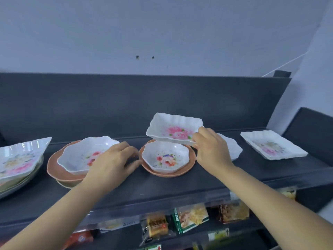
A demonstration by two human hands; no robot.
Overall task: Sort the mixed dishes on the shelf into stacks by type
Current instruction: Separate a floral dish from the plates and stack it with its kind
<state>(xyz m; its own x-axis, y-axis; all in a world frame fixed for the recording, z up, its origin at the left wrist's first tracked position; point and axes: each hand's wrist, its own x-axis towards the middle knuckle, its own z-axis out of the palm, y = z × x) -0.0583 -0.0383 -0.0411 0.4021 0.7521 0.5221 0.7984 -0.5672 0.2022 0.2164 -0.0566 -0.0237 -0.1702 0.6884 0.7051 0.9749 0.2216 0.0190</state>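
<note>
My right hand [210,147] pinches the near right corner of a white rectangular floral dish [173,129], held in the air above a white scalloped floral bowl [164,158]. That bowl sits on an orange plate [191,162]. My left hand [115,159] rests with curled fingers by the left rim of that orange plate, in front of a larger scalloped floral bowl [81,156] on stacked orange plates [54,166]. Another white rectangular dish [272,147] lies at the right. A white scalloped bowl [232,147] is partly hidden behind my right hand.
A tilted stack of large floral plates [19,159] stands at the far left of the dark shelf [162,188]. A dark back panel [126,105] rises behind the dishes. Snack packets [191,217] fill the shelf below.
</note>
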